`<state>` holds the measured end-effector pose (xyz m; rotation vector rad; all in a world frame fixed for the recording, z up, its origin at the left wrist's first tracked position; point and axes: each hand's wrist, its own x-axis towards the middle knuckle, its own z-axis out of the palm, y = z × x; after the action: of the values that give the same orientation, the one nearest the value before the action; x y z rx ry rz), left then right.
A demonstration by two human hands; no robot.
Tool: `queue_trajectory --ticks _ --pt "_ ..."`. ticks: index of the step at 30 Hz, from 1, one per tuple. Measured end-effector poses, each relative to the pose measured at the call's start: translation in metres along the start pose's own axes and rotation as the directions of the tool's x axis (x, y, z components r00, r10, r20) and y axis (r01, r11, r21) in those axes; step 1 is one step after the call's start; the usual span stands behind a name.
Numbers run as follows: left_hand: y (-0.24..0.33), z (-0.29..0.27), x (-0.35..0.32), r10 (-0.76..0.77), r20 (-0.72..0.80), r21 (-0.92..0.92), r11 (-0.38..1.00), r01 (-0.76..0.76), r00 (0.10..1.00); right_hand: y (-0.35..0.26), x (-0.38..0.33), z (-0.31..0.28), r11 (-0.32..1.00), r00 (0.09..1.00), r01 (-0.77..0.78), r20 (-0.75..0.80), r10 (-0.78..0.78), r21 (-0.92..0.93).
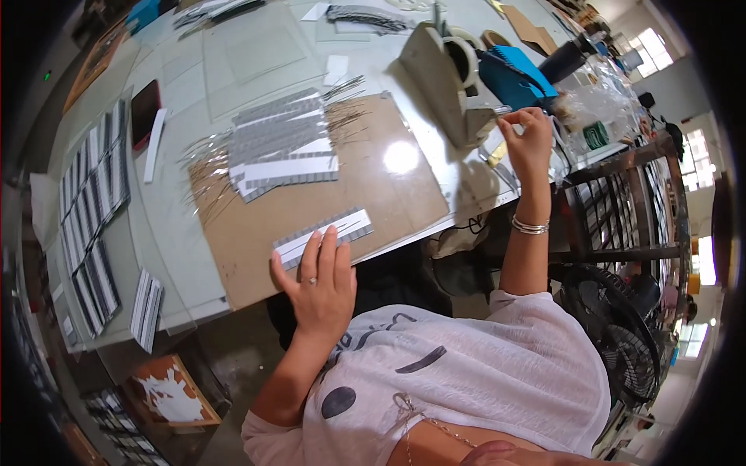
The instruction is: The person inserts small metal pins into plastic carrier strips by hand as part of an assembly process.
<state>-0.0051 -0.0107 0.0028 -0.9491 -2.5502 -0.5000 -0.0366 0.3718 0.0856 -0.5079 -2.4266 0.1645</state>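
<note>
My left hand (pixel 322 283) lies with its fingers spread and flat on a white strip with grey edging (pixel 356 224), pressing it against the brown board (pixel 388 171). Thin dark lines run along the middle of the strip. Out to the right, my right hand (pixel 530 138) is raised beside the end of a beige tape dispenser (pixel 435 81). Its thumb and forefinger are pinched together; whatever is between them is too small to make out. Farther back on the board rests a stack of similar strips (pixel 284 140), with fine wires sticking out at both sides.
Rows of striped strips (pixel 95 210) cover the table's left side, near a phone (pixel 145 113). Glass sheets (pixel 256 50) lie at the back. Beyond the dispenser are a blue box (pixel 517 74) and a dark bottle (pixel 566 58). A black fan (pixel 618 342) stands at right.
</note>
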Motion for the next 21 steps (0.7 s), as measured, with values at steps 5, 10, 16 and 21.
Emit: queue_trajectory --ticks 5,10,16,21 --pt "0.001 0.006 0.002 0.009 -0.035 -0.017 1.000 -0.010 0.999 0.017 0.008 -0.003 1.000 0.997 -0.005 0.071 0.004 0.004" --pt "0.000 0.010 0.000 0.006 -0.076 -0.036 0.999 -0.009 0.997 0.039 0.004 0.012 0.955 0.999 -0.021 0.037 0.010 0.297" --pt "0.001 0.012 -0.001 -0.002 -0.145 -0.028 1.000 -0.002 0.989 0.046 -0.049 0.025 0.984 0.988 0.156 0.007 -0.157 0.083" --pt "-0.002 0.008 -0.002 0.014 -0.111 -0.001 1.000 -0.015 0.994 -0.039 -0.071 -0.005 0.680 0.960 -0.254 0.266 0.089 0.688"
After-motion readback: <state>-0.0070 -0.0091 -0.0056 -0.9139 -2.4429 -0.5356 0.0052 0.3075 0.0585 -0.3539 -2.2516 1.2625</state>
